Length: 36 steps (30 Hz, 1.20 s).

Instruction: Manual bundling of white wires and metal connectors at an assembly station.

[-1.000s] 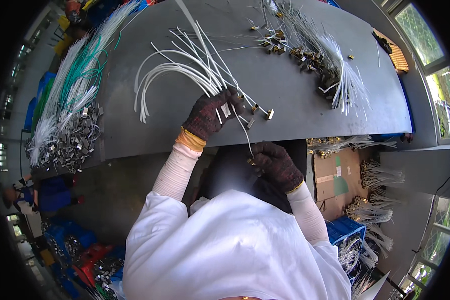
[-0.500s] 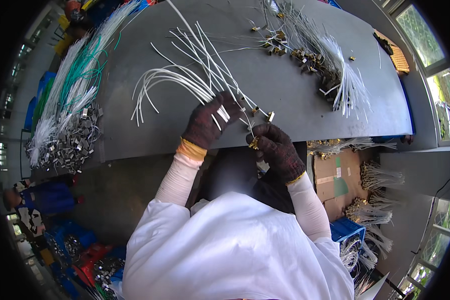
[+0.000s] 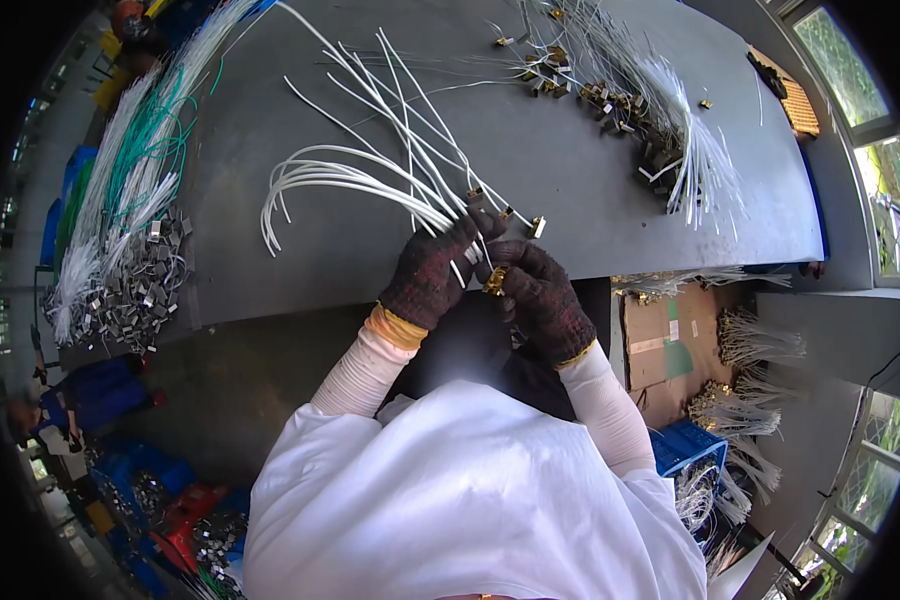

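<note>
Over the near edge of the table, my left hand (image 3: pixel 432 268), in a dark knitted glove, is closed around a bunch of white wires (image 3: pixel 360 178). Their long ends fan and curl away to the far left. Small metal blocks, one of them brass-and-white (image 3: pixel 538 227), sit on wire ends just beyond my fingers. My right hand (image 3: pixel 538 300), gloved likewise, pinches a small brass-coloured metal piece (image 3: pixel 495 281) between thumb and fingers. That piece is right beside my left fingertips, close to the wires; whether they touch I cannot tell.
On the right of the grey table (image 3: pixel 300 262) lies a heap of white wires with metal blocks (image 3: pixel 685 150). Another heap, with green strands and silvery blocks (image 3: pixel 135 285), lines the left. A cardboard sheet (image 3: pixel 650 345) and a blue crate (image 3: pixel 688 445) stand at the lower right.
My left hand has moved right and slightly nearer to me with the wires. My right hand has shifted a little left with the brass-coloured piece, so both hands are now closer together.
</note>
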Motion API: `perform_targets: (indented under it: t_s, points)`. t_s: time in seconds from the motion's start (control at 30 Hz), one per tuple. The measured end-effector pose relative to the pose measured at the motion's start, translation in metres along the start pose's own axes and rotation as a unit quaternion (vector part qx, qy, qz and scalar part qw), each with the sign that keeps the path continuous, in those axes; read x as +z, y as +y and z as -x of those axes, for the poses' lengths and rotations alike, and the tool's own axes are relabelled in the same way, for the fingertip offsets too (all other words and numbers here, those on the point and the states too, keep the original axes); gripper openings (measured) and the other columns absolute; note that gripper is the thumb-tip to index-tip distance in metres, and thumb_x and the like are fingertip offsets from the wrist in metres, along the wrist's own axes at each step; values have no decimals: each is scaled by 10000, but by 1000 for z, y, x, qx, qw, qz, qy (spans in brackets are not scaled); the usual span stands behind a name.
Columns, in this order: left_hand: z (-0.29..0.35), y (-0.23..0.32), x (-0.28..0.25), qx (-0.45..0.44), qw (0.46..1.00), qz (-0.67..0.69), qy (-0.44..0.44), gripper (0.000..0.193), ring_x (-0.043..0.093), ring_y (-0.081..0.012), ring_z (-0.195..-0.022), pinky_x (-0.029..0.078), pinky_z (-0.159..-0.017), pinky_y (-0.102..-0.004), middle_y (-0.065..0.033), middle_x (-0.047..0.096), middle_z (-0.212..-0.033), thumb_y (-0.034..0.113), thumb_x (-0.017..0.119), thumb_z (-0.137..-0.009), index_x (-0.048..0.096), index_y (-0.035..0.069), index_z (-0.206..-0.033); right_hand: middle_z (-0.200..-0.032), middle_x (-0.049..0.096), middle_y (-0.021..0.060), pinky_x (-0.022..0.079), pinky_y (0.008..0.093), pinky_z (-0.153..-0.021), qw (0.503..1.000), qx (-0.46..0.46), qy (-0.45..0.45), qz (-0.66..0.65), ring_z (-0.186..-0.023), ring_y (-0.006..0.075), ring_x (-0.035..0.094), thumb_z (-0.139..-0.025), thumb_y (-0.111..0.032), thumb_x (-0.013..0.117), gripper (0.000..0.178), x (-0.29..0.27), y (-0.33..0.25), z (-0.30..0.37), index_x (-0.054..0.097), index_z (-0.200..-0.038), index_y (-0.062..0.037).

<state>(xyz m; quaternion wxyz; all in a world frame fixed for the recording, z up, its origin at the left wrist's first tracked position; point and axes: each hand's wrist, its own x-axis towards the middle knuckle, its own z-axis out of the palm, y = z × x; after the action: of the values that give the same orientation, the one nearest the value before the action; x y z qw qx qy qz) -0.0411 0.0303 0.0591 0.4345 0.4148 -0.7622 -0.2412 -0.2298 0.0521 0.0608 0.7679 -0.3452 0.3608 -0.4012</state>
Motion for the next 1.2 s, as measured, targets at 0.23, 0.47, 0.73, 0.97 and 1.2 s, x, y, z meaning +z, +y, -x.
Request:
perform_targets:
  t_s: [0.23,0.47,0.73,0.97,1.2]
  points:
    - [10,4,-4,22,998,-47,-27,379,649,-308,-1068,521,-905,-394,-109,675,-1156,-17,584,-871,624,107,-1227,-931,641,1,449,210,-591,997,15,6,-73,-700,67,557,-871,-295,742,363,0,5,-17,606,-1141,-93]
    - [-6,-8,-8,-125,958,241,-90,521,635,-289,-1117,529,-915,-374,-112,666,-1194,-168,508,-790,635,96,-1222,-922,621,-6,430,199,-580,997,20,-11,-75,-678,57,538,-898,-267,714,395,3,-8,-22,599,-1222,-73]
    - [-6,-1,-8,-18,999,-15,-22,345,634,-308,-1068,514,-907,-391,-142,665,-1161,-46,487,-927,657,79,-1200,-934,625,-4,417,196,-562,996,19,15,-92,-663,55,529,-900,-253,703,442,1,-3,-45,588,-1267,-36]
    - [-19,-34,-5,-284,909,298,72,317,664,-186,-1007,542,-851,-339,-77,674,-1077,229,587,-975,613,-1,-1193,-929,646,53,506,256,-639,996,18,30,79,-757,119,617,-894,-155,680,391,-3,-25,-72,587,-1255,-37]
    - [-4,-75,-25,-333,867,313,199,293,691,-148,-796,552,-703,-277,-65,697,-878,298,621,-965,662,32,-1081,-1115,627,135,540,344,-773,813,-186,129,536,-888,216,646,-846,-87,711,421,-102,-39,-124,556,-1233,-29]
